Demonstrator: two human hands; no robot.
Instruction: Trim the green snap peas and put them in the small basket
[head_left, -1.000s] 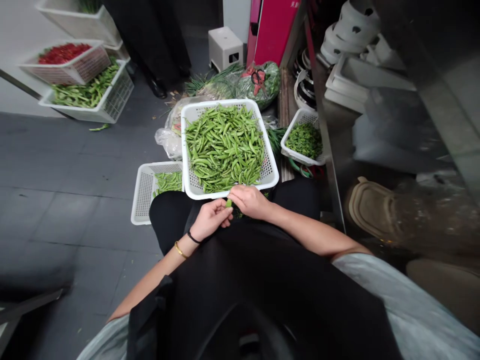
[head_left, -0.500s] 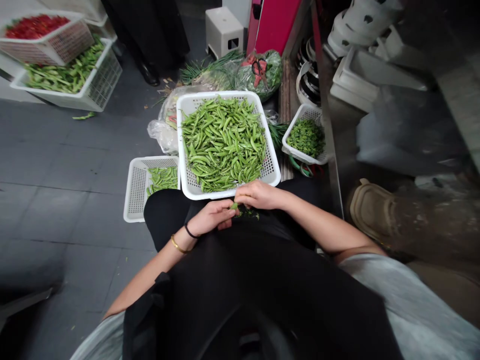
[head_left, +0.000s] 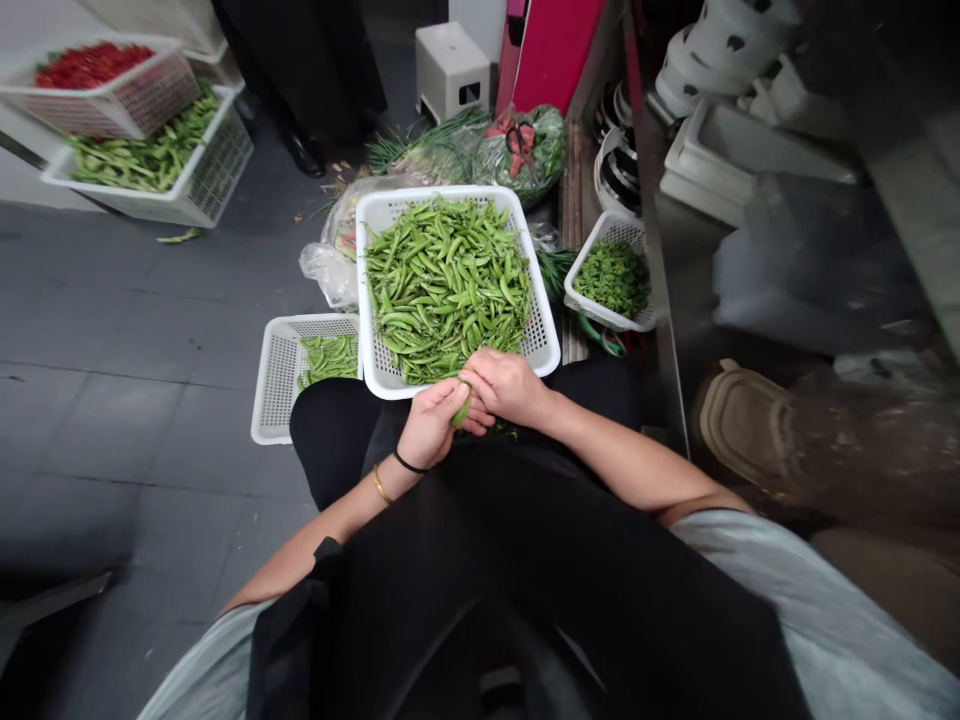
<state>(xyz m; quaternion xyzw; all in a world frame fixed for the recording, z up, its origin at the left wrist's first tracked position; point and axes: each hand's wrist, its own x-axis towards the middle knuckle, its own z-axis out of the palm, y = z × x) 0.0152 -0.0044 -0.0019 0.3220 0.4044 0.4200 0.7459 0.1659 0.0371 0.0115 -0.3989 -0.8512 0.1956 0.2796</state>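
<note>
My left hand (head_left: 436, 420) grips a green pea pod (head_left: 460, 411) between thumb and fingers, just over the near rim of a white basket. My right hand (head_left: 508, 386) is closed against it, fingertips pinching at the pod's upper end. The white basket (head_left: 553, 352), heaped with pea pods (head_left: 450, 280), rests in front of my knees. A few green scraps (head_left: 504, 431) lie on the dark apron below my hands. At the left, a lower white basket (head_left: 276, 385) holds a smaller heap of pods (head_left: 330, 358).
Right of the large basket stands a small basket (head_left: 587, 302) of leafy greens. Bagged vegetables and scissors (head_left: 517, 138) lie behind. Stacked crates (head_left: 217, 180) with red peppers and green pods are far left. A stool (head_left: 450, 70) and a person's legs (head_left: 300, 70) are at the back.
Both hands have moved slightly up toward the basket's near rim. The left hand has turned, and more of the pea pod shows between the hands.
</note>
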